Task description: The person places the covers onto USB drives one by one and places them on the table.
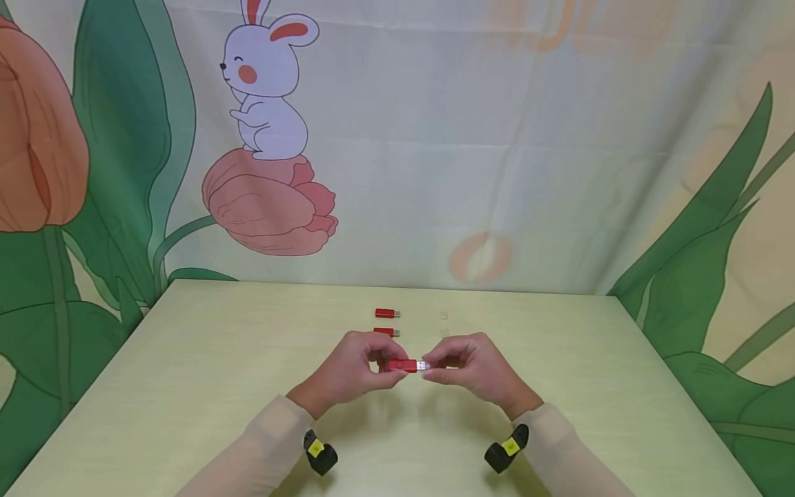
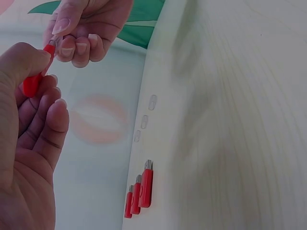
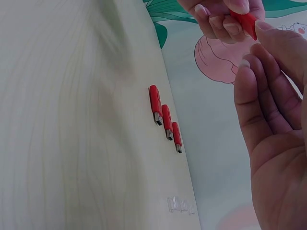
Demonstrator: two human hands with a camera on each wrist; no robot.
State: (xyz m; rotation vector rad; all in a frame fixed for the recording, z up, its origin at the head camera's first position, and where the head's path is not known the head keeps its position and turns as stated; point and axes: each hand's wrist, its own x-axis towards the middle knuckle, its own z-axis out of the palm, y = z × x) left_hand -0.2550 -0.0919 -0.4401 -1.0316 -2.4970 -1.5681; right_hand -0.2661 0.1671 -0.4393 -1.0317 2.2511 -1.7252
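Between finger and thumb, my left hand [image 1: 354, 366] pinches a red USB stick [image 1: 402, 366] above the table, its metal plug pointing right. My right hand [image 1: 477, 367] pinches a small clear cap [image 2: 58, 39] at the plug end; the cap is mostly hidden by the fingertips. How far the cap sits over the plug I cannot tell. In the right wrist view the red body [image 3: 245, 23] shows between both hands' fingertips, with the plug hidden.
Three more red USB sticks [image 2: 146, 188] lie in a row on the pale table [image 1: 217, 386], plugs bare. To their right, three clear caps [image 2: 152, 102] form another row. A printed cloth [image 1: 397, 138] hangs behind the table's back edge.
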